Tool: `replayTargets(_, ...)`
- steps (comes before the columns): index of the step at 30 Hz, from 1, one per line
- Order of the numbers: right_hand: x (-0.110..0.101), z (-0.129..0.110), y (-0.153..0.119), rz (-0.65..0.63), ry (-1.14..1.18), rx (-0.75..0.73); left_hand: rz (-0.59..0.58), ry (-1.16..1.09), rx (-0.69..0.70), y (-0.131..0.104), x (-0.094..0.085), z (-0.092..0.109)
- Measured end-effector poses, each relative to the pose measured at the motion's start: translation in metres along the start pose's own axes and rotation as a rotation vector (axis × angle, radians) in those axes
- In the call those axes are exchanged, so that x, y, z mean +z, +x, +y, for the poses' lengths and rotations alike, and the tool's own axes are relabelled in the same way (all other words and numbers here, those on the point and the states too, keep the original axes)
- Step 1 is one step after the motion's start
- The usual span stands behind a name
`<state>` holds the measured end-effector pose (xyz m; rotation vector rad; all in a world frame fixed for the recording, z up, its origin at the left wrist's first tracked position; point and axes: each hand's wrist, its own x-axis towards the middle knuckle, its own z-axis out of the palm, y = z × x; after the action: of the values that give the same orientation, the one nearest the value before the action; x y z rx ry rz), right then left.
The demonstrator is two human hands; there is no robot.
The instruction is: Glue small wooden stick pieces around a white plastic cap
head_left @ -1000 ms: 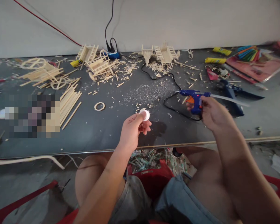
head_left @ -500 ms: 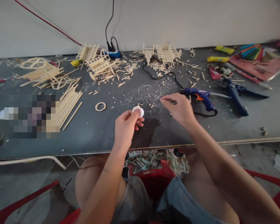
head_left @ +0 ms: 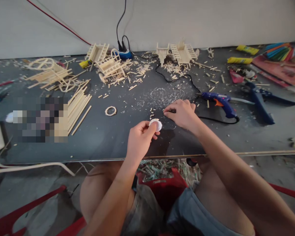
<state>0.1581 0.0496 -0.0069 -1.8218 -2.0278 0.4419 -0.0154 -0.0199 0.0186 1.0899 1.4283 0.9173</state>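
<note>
My left hand (head_left: 144, 136) pinches a round white disc (head_left: 157, 126) between thumb and fingers, with small wooden bits along its upper rim. Just beyond the disc, several short wooden pieces (head_left: 151, 112) lie on the dark table. My right hand (head_left: 180, 113) is to the right of them, low over the tabletop, its thumb and fingertips pressed together; whatever is between them is too small to make out. A ring of small wooden pieces (head_left: 110, 111) lies flat to the left of my left hand.
A blue glue gun (head_left: 220, 101) with its cord lies right of my right hand, beside dark blue cutters (head_left: 260, 101). Long wooden sticks (head_left: 80, 108) lie at the left. Wooden stick models (head_left: 183, 55), scraps and a blue power socket (head_left: 124, 54) stand along the wall.
My right hand has moved left and closer to the disc, and its fingertips have come down to the tabletop beside the short pieces. The view has shifted slightly; my left hand keeps hold of the disc.
</note>
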Motion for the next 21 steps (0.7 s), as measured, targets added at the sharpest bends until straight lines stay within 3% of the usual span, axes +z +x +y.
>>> replayTargets(3,-0.003,-0.005,-0.005,0.065,0.028,-0.001,-0.005,-0.033,-0.01,0.0,0.0,0.0)
replayTargets(7,-0.018,-0.004,-0.019,0.117,0.303,-0.026,-0.028,-0.061,-0.006,0.0,0.001,0.0)
replayTargets(11,-0.028,0.0,-0.04,-0.035,0.643,0.146,-0.089,-0.111,0.021,-0.001,0.006,-0.001)
replayTargets(15,-0.03,0.0,-0.056,-0.193,0.944,0.226,-0.165,-0.213,0.005,0.001,0.014,-0.002)
replayTargets(21,-0.031,0.004,-0.067,-0.234,1.105,0.283,-0.271,-0.37,-0.039,0.005,0.027,-0.001)
